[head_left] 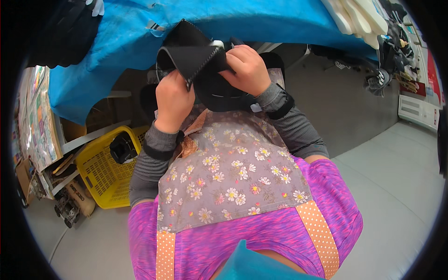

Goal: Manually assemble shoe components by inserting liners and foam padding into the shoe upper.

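Note:
A black fabric piece (189, 56) with pale stitching along its edges is folded open between my hands, just in front of the blue-covered table. My left hand (174, 100) is closed on its lower left edge, with the fingertips partly hidden behind the cloth. My right hand (247, 70) pinches the right side of the piece, thumb and fingers together. A small white thing (217, 44) shows at the top by the right fingers; its kind is unclear. More black material (219, 95) hangs below, over my lap and flowered apron (233, 163).
A blue sheet (126, 32) covers the table ahead. Black items (65, 35) are heaped at its left, and cream foot-shaped pieces (350, 16) lie at its right. A yellow basket (103, 161) holding a black item stands on the floor at left. Dark shoe-like items (380, 81) hang at far right.

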`<control>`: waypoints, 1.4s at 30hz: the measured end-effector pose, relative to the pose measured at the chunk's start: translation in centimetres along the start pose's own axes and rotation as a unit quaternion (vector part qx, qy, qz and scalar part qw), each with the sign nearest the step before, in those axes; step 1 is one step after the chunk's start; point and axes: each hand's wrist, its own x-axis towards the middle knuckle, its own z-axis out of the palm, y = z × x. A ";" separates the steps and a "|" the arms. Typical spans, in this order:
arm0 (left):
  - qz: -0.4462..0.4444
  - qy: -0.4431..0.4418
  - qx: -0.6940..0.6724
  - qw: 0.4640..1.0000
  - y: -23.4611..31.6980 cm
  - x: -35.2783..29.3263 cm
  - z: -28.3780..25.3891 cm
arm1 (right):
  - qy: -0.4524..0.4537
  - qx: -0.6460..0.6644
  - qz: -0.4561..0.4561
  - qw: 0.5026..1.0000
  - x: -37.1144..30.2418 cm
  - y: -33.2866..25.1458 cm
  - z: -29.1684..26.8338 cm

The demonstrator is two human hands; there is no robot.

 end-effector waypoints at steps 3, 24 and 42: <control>-0.053 0.003 0.014 0.998 0.6 1.5 0.5 | -0.014 0.014 0.006 1.000 0.1 -0.2 0.1; -0.132 -0.080 -0.009 0.988 -0.7 4.4 3.1 | -0.160 0.225 0.311 0.909 2.1 1.6 -0.4; -0.198 -0.120 -0.208 0.950 -2.3 6.3 4.9 | -0.155 0.328 0.408 0.838 2.1 2.2 0.4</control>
